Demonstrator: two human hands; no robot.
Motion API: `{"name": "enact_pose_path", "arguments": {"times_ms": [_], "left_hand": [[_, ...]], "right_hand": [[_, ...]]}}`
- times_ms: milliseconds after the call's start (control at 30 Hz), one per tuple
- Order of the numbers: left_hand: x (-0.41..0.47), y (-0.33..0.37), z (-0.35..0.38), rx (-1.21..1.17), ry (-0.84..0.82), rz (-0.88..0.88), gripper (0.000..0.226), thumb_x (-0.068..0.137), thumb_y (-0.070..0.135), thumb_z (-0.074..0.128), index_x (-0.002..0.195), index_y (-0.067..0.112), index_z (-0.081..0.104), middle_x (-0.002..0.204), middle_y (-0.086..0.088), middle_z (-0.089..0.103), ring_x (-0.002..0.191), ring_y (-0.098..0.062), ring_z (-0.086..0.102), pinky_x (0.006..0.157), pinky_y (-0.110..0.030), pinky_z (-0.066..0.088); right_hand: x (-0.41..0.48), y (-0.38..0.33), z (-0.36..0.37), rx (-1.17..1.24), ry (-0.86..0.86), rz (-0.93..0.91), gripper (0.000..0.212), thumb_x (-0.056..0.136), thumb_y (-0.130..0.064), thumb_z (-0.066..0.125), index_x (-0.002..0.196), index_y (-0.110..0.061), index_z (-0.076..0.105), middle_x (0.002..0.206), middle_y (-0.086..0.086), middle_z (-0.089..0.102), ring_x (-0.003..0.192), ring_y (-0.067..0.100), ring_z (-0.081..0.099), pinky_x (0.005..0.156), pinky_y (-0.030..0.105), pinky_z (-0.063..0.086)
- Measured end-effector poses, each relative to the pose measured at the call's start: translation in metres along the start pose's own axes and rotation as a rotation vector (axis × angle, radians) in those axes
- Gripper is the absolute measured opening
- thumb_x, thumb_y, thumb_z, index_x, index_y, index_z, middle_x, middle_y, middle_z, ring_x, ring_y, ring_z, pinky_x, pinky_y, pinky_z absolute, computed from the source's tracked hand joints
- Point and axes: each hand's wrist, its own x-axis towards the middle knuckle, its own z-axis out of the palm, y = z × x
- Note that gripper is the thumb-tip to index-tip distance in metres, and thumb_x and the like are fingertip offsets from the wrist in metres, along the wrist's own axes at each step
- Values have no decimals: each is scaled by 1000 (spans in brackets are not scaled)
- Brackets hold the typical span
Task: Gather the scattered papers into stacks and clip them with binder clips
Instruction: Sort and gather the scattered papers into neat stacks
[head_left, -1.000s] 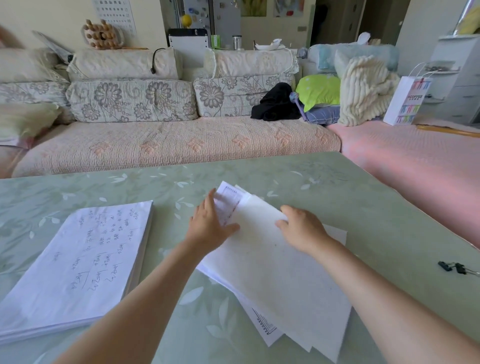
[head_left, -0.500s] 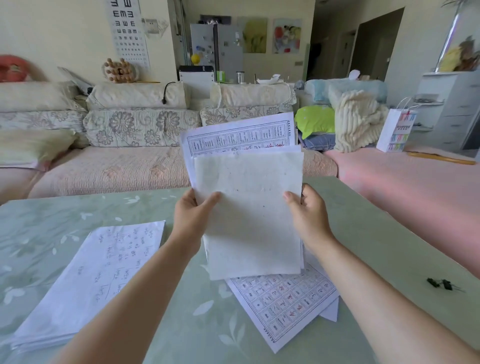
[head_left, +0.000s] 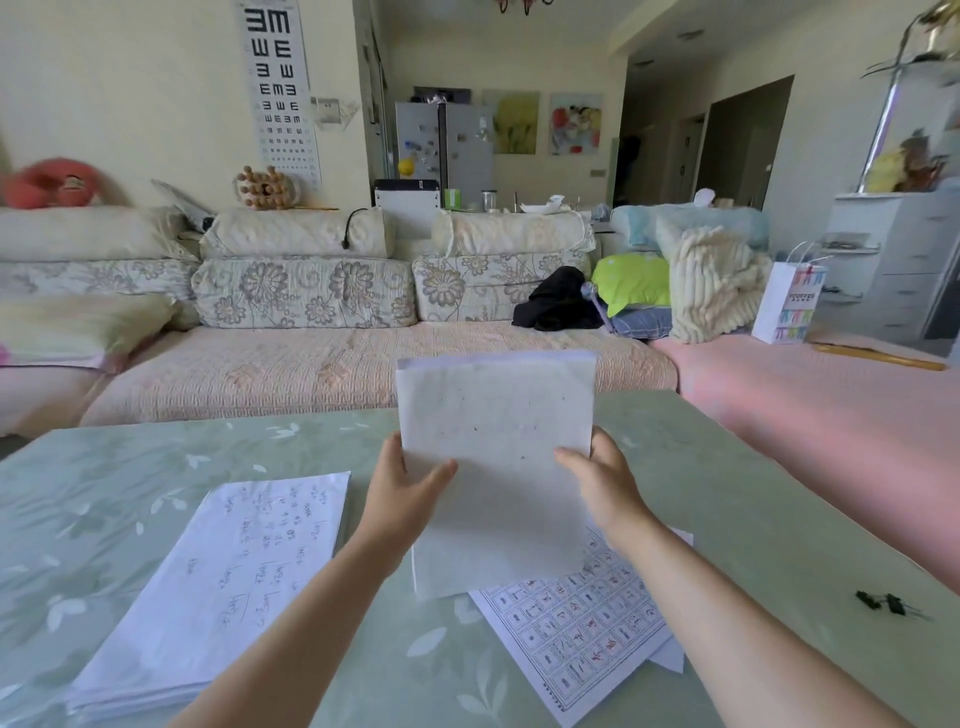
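Note:
I hold a bundle of white papers (head_left: 496, 457) upright over the green table (head_left: 779, 519), its lower edge near the tabletop. My left hand (head_left: 402, 491) grips its left edge and my right hand (head_left: 600, 480) grips its right edge. The top edges of the sheets line up. Under the bundle a printed grid sheet (head_left: 576, 629) lies flat with another sheet beneath it. A thick stack of handwritten papers (head_left: 223, 582) rests on the table to the left. Two black binder clips (head_left: 883, 604) lie at the right, near the table edge.
A floral sofa (head_left: 311, 358) runs along the far side of the table, and a pink covered seat (head_left: 841, 431) borders its right side. A white paper bag (head_left: 787, 304) and folded blankets (head_left: 711, 280) sit at the sofa's right end.
Both hands lifted the loose sheets off the table and stood them upright. The printed sheet that stuck up behind has dropped level with the others. The view tilted upward.

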Motion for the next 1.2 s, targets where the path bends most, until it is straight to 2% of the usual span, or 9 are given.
{"name": "enact_pose_path", "arguments": {"times_ms": [67, 167, 333, 600, 733, 867, 967, 1067, 1200], "left_hand": [[-1, -8, 0, 50, -28, -31, 35, 87, 11, 69, 111, 30, 51, 103, 11, 66, 94, -4, 65, 73, -22, 51], [5, -16, -1, 101, -25, -95, 29, 90, 9, 60, 106, 32, 50, 104, 6, 66, 96, -12, 65, 82, -35, 55], [7, -16, -13, 237, -23, -122, 21, 93, 9, 47, 109, 23, 48, 100, 0, 64, 89, -20, 62, 80, -39, 52], [15, 15, -87, 223, -41, -136, 22, 90, 7, 46, 109, 18, 48, 102, -8, 64, 90, -27, 66, 72, -41, 55], [20, 3, -146, 308, 16, -225, 29, 90, 10, 47, 117, 19, 47, 102, -5, 62, 90, -23, 62, 72, -34, 53], [27, -25, -207, 553, 105, -293, 41, 84, 15, 56, 125, 9, 49, 108, -11, 60, 97, -29, 60, 78, -35, 50], [26, -47, -242, 752, 124, -357, 41, 87, 11, 58, 126, 4, 48, 119, -19, 57, 109, -34, 56, 83, -35, 46], [26, -64, -266, 917, 62, -433, 44, 85, 19, 61, 124, 3, 48, 123, -19, 54, 112, -34, 54, 84, -34, 46], [23, -85, -275, 1091, -24, -512, 54, 88, 31, 57, 133, 5, 41, 134, -18, 43, 126, -36, 40, 99, -34, 36]], "right_hand": [[-3, 2, 6, -66, -15, 0, 27, 78, -21, 61, 105, -23, 64, 101, -4, 74, 96, 17, 69, 86, 38, 53], [-3, 4, 13, -107, 33, 9, 25, 84, -3, 57, 103, -18, 60, 98, 1, 71, 83, 17, 63, 70, 30, 47], [-1, 9, 29, -251, 30, 52, 31, 80, 3, 48, 100, -19, 56, 90, -2, 65, 80, 20, 58, 62, 28, 42], [-8, -7, 83, -184, -16, 110, 37, 85, 0, 55, 113, -22, 42, 98, -5, 59, 81, 17, 59, 65, 30, 43], [-11, -2, 142, -140, -117, 257, 44, 83, -1, 54, 118, -25, 40, 107, 1, 60, 96, 26, 65, 82, 40, 54], [-20, 8, 218, -122, -226, 341, 39, 76, -1, 48, 114, -9, 52, 107, 16, 66, 90, 33, 67, 64, 31, 55], [-29, 13, 265, -218, -280, 336, 46, 73, -9, 45, 118, -8, 52, 106, 10, 64, 84, 26, 62, 55, 22, 46], [-34, 22, 295, -349, -285, 331, 55, 62, -15, 37, 113, -4, 56, 96, 5, 58, 76, 23, 50, 62, 23, 42], [-35, 34, 307, -757, -289, 374, 34, 86, -13, 46, 119, -8, 55, 120, 11, 55, 107, 31, 57, 77, 30, 49]]}}
